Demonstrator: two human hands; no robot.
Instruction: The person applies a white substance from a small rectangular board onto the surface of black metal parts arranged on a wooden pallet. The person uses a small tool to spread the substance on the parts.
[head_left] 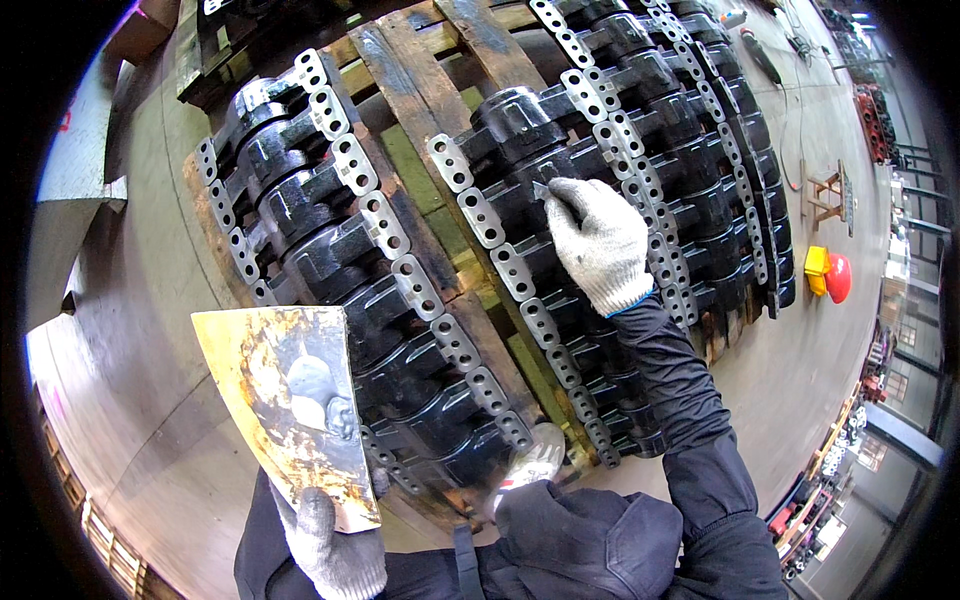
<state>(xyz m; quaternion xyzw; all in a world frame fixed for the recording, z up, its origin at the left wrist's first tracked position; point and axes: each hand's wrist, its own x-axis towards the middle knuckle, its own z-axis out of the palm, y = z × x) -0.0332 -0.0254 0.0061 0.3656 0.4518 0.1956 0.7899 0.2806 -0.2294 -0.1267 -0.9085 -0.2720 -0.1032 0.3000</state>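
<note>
My left hand (335,550), in a knitted white-grey glove, grips the lower corner of a stained, yellowish flat board (235,345). A mound of grey paste (312,385) sits on the board. My right hand (600,240), gloved the same way, is closed with fingertips pinched on a small grey flat piece (541,190), perhaps a scraper blade; most of it is hidden. This piece is at a glossy black cast section of the middle track chain (515,120). Beside it on the left lies another black track chain (300,250) with bare metal link faces, partly covered by the board.
Wooden pallet planks (400,70) lie under and between the chains. More black chain (700,190) lies to the right. My shoe (540,455) is by the near chain end. On the floor at right are a yellow-and-red object (828,274) and a wooden stool (828,198).
</note>
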